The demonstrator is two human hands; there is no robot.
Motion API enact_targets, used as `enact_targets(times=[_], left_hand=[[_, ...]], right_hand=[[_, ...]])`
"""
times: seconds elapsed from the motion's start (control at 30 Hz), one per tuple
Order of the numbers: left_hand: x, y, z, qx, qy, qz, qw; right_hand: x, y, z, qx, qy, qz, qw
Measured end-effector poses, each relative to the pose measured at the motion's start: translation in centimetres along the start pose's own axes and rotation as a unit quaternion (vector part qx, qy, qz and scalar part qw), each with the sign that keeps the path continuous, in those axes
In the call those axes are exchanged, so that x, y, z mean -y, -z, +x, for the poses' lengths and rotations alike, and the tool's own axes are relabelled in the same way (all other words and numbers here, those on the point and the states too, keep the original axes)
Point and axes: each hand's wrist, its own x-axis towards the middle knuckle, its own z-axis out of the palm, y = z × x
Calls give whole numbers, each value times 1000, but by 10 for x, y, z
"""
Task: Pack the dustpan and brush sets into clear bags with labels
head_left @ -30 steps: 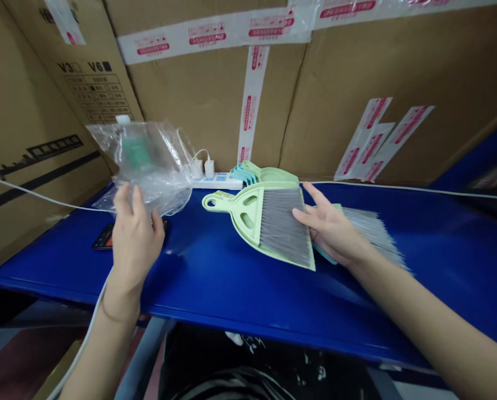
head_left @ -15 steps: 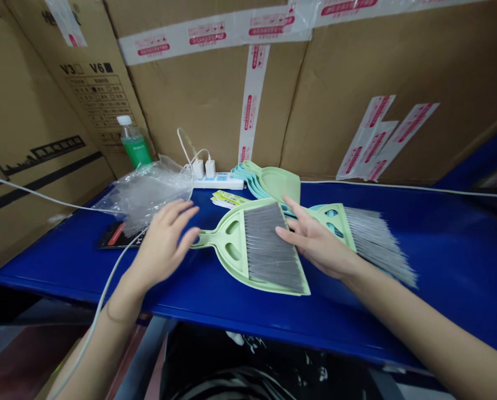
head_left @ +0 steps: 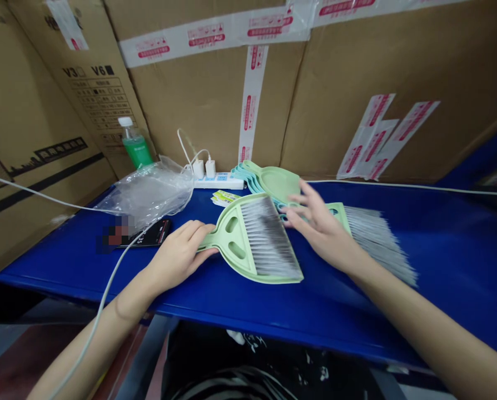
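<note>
The blue surface (head_left: 215,297) is bounded from 9 to 11 o'clock by a printed cardboard box (head_left: 35,105) and at 12 by taped cardboard (head_left: 198,94), directions being taken from the green dustpan (head_left: 269,279), which is seen at mid-surface with a grey-bristled brush (head_left: 269,239) laid in it. At 10 o'clock, the base of a white-capped bottle (head_left: 136,149) is screened by a crumpled clear bag (head_left: 148,191); at 9, a dark phone-like device (head_left: 154,234) is partly obscured. The dustpan's handle end is enclosed by the bent fingers of the left hand (head_left: 184,250). A power strip (head_left: 219,180) is placed at 11, stacked dustpans (head_left: 279,182) at 1. At 3, the right hand (head_left: 325,230) is blurred, its fingers spread and unloaded; whether the dustpan's edge is touched cannot be told. A second brush (head_left: 377,239) is partly covered by this hand.
</note>
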Motion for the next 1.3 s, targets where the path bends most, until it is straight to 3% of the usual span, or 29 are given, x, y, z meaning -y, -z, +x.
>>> enact_targets(times=[0.07, 0.1, 0.2, 0.27, 0.37, 0.57, 0.73, 0.97, 1.07, 1.17, 1.3], left_hand=[[-2, -1, 0, -11, -6, 21, 1000], [-3, -2, 0, -15, -10, 28, 999], [-7, -4, 0, -32, -24, 33, 999], [-9, -6, 0, -44, -34, 40, 998], [-12, -7, 1, -48, -45, 54, 996], [-15, -7, 2, -45, -54, 23, 997], [-16, -7, 3, -47, -52, 10, 997], [-16, -8, 4, -79, -66, -5, 995], [-11, -8, 6, -91, -69, 1, 993], [-4, -4, 11, -103, -28, -13, 994], [2, 3, 26, -145, 12, -12, 989]], right_hand=[[10, 1, -4, -70, 146, -117, 980], [15, 0, -8, -61, 198, -154, 966], [23, -11, -20, 105, 283, -180, 936], [23, -21, -26, 160, 301, -206, 917], [18, -30, -30, 173, 301, -248, 905], [17, -30, -32, 175, 254, -239, 921], [18, -33, -34, 151, 259, -247, 922], [19, -36, -38, 92, 307, -296, 900], [20, -33, -38, 42, 355, -339, 870], [25, -21, -34, -31, 400, -403, 823], [35, 7, -24, -113, 385, -487, 776]])
